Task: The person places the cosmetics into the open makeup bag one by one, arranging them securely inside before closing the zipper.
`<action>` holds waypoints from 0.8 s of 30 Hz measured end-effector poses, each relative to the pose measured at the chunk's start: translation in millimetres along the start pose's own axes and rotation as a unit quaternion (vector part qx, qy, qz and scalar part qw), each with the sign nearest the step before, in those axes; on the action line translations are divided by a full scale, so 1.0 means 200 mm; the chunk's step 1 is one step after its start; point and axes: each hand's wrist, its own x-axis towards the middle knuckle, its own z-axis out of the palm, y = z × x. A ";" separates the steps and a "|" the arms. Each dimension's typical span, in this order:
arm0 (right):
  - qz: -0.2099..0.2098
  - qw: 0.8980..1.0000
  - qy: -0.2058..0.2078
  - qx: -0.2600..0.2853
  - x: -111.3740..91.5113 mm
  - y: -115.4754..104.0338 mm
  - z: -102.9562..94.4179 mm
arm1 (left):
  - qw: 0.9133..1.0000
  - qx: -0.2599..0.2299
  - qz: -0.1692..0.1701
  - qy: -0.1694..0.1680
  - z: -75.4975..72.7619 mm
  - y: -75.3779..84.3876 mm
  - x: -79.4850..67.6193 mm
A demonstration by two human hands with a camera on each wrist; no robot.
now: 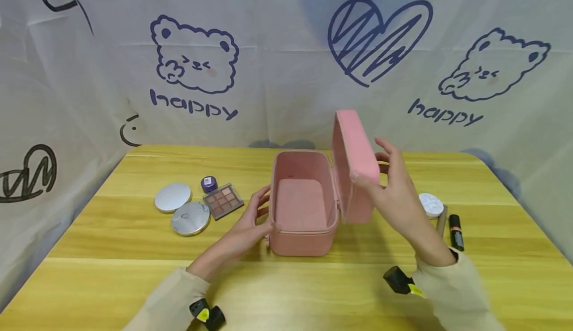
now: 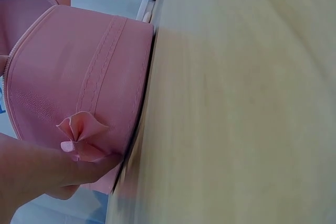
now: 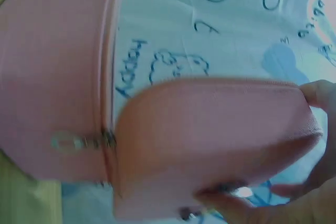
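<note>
On the yellow wood-grain table (image 1: 295, 291) stands a boxy pink leather-look case (image 1: 304, 244), probably light, semi-stiff; the left hand (image 1: 243, 227), fingers apart, braces its side. The right hand (image 1: 396, 191) clamps its deep pink lid (image 1: 355, 147), likely best gripped by the rim.

Head view: the lid (image 1: 362, 157) hides part of the right hand (image 1: 396, 196); the left sleeve (image 1: 167, 298) and right sleeve (image 1: 461, 291) are cut off below; the purple jar's (image 1: 209, 185) label (image 1: 207, 180) is illegibly small. Right wrist view: the case (image 3: 52, 72) is blurred.
</note>
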 end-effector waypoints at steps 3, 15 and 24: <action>-0.008 0.999 -0.010 -0.031 -0.01 0.03 -0.06 | 1.000 -0.001 -0.001 0.002 0.00 0.00 0.00; 0.059 0.994 -0.077 -0.053 -0.02 0.11 -0.27 | 1.000 -0.008 0.007 0.017 0.01 0.00 -0.01; 0.077 0.977 -0.178 0.091 0.00 0.32 -0.42 | 0.999 -0.020 0.006 0.024 0.03 0.02 0.00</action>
